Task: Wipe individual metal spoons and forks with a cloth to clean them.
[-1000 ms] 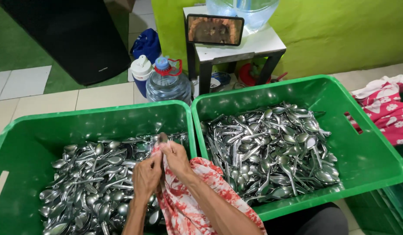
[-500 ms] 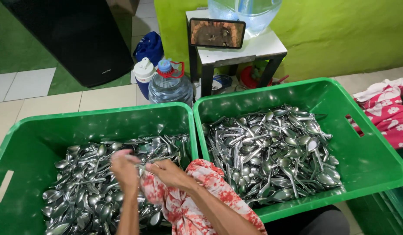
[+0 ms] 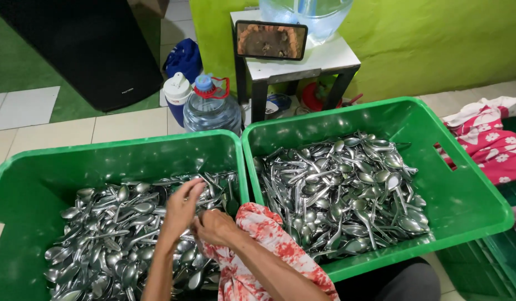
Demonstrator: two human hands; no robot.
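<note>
Two green plastic crates stand side by side, each holding a heap of metal spoons. My left hand hovers over the spoons in the left crate, fingers close together and touching the pile; whether it grips a spoon is unclear. My right hand is just to its right, closed on a red-and-white patterned cloth that drapes over the divide between the crates and my forearm. The right crate holds its own spoon heap, untouched by either hand.
Behind the crates stand a large water bottle, a white-capped jug and a blue bag. A small white table carries a phone and a big water container. Pink floral cloth lies at right.
My hands were together at the cloth, then my left hand swung out left over the spoon pile; now it has come back right, close to my right hand.
</note>
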